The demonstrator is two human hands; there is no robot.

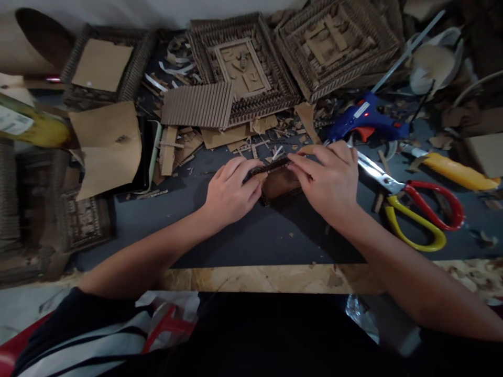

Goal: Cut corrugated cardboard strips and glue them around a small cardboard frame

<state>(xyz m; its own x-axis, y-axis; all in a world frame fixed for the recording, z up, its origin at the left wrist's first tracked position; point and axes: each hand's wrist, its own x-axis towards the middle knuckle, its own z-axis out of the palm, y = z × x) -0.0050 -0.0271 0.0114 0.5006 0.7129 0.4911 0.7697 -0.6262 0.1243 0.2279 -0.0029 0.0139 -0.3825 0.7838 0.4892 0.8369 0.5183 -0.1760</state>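
Both hands are pinched narrow on a small cardboard tray (pixel 281 183) at the near middle of the worktop (pixel 236 241): the left hand (pixel 233 191) grips its left end, the right hand (pixel 330 180) its right. The fingers cover both ends and part of the far rim, so I can't make out the corners, and the brown inside sits in shadow.

The right hand also hides the blade tips of the scissors (pixel 436 212), whose red and yellow handles lie to the right; whether it touches them I can't tell. Just beyond is a blue hot glue gun (pixel 363 115), a red light glowing beside its white label, the print too small for me to read. Right of the scissors lies a yellow-handled tool (pixel 458 170), its pale end partly covered by scraps.

On the far left, a yellowish bottle (pixel 35 125) is cut off by the edge of view, the lettering on its white label a blur. Next to it, a bent cardboard sheet (pixel 108 141) covers most of a dark, pale-edged object (pixel 154 152) I can't identify. Beyond, a corrugated strip (pixel 198 104) overlaps the near left corner of a stepped cardboard frame (pixel 269 57).
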